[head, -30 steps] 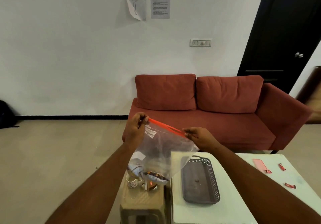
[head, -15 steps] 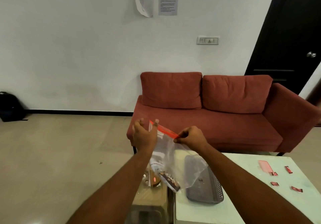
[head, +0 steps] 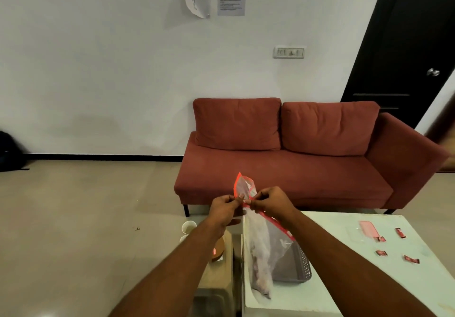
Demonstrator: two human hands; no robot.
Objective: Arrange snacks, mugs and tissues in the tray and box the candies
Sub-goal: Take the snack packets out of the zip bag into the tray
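Observation:
I hold a clear zip bag (head: 261, 247) with a red seal strip up in front of me. My left hand (head: 225, 209) and my right hand (head: 269, 202) both pinch the red strip, close together, fingertips almost touching. The bag hangs down over the left edge of the white table (head: 344, 279), its contents blurred. Behind it lies the dark grey perforated tray (head: 295, 267). Several small red candies (head: 381, 252) lie on the table's right part, next to a pink box lid (head: 368, 228). A white mug (head: 188, 227) stands on the tan stool (head: 216, 275) at the left.
A brown round item (head: 218, 251) with a red label lies on the stool under my left forearm. A red sofa (head: 295, 154) stands behind the table. A black door (head: 406, 46) is at the right, a dark bag (head: 9, 151) at the far left wall.
My hands have come together along the red strip, from wide apart to nearly touching. The bag has swung right, over the table edge, and the camera has tilted.

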